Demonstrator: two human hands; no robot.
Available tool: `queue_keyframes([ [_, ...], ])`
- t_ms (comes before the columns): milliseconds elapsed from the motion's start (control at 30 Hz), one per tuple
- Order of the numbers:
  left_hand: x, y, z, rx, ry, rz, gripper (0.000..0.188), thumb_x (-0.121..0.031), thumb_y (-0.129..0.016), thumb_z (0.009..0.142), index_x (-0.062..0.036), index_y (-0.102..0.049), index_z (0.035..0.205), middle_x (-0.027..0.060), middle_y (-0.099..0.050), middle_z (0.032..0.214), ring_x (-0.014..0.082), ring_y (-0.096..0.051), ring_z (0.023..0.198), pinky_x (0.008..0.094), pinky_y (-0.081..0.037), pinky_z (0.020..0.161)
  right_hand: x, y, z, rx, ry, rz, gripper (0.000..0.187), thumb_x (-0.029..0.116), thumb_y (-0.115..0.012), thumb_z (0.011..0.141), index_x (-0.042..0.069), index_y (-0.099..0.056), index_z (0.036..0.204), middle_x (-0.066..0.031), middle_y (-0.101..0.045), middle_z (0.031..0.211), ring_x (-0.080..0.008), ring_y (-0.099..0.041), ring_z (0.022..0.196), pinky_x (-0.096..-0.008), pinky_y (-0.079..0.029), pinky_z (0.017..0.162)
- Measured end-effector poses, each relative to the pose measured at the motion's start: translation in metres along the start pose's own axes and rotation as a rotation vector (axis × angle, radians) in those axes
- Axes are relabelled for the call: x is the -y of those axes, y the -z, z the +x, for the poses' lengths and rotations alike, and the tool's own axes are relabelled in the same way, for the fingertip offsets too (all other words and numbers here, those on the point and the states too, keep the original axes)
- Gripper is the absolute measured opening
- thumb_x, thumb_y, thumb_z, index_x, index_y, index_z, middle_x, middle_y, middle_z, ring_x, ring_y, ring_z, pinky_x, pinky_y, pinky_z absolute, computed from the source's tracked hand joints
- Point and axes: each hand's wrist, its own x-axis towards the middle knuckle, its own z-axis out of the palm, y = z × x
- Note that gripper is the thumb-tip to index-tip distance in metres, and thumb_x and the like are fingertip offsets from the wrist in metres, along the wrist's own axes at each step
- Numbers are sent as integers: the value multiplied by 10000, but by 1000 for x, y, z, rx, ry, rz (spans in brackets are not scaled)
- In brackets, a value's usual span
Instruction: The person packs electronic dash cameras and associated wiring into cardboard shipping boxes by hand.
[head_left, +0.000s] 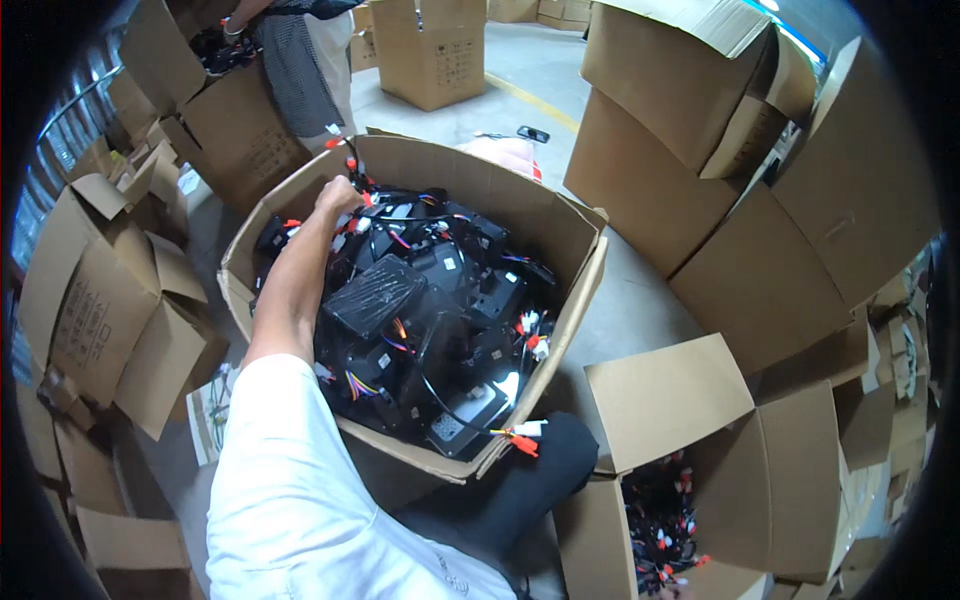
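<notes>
My left hand [341, 195] reaches over the far left part of a big open cardboard carton [500, 178]. Its fingers are closed round a black cable [357, 170] with red and white connectors, which rises beside the knuckles; the exact grip is partly hidden by the hand. Heaped in the carton are black plastic box-shaped devices [445, 265] with coloured wires. One device [376, 296] near my forearm is in clear wrap. A cable with an orange-red and white connector [523, 443] hangs over the near rim. My right hand does not show.
At the lower right, an open carton [668, 417] holds a tangle of cables [662, 525]. Tall cartons [650, 180] stand at the right, more cartons [90, 300] at the left. A co-worker [300, 75] stands at the far left beside another carton. My knee [560, 455] touches the near side.
</notes>
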Motion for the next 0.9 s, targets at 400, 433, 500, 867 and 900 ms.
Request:
queue_keyframes([
  [400, -148, 183, -228, -1126, -1009, -398, 356, -359, -822, 1111, -48, -861, 1279, 223, -843, 902, 396, -854, 810, 487, -680, 790, 210, 130, 14, -458, 408, 408, 340, 205, -783, 1116, -78, -787, 1306, -109, -817, 1062, -153, -714, 937, -372, -606, 852],
  [433, -162, 209, -269, -1135, -1068, -363, 359, -284, -856, 1073, -58, -834, 1352, 180, -858, 992, 307, -845, 820, 430, -676, 754, 297, 167, -10, -380, 400, 573, 390, 214, -739, 1164, -88, -748, 1409, -137, -826, 1151, -173, -748, 1037, -390, -629, 949],
  [500, -205, 256, -352, -899, -1503, -460, 327, -70, -856, 1069, -33, -791, 1387, 294, -797, 1328, 342, -839, 1146, 417, -716, 831, 372, 188, -23, -501, 703, 881, 654, 470, -696, 1222, -74, -656, 1583, -188, -791, 1382, -285, -790, 1246, -460, -627, 1150],
  [867, -180, 133, -457, -645, -1836, -436, 510, -161, -931, 898, 18, -821, 1363, 203, -773, 1495, 392, -789, 1347, 478, -678, 1104, 443, 176, -35, -188, 733, 1851, 393, 218, -756, 1181, -35, -713, 1479, -165, -833, 1348, -243, -843, 1164, -402, -724, 966],
  [900, -161, 135, -429, -607, -1657, -356, 548, -166, -951, 906, 25, -806, 1399, 205, -770, 1522, 408, -781, 1362, 487, -653, 1161, 397, 179, -33, -201, 702, 1869, 401, 216, -756, 1177, -43, -714, 1480, -163, -830, 1382, -223, -837, 1206, -368, -720, 980],
])
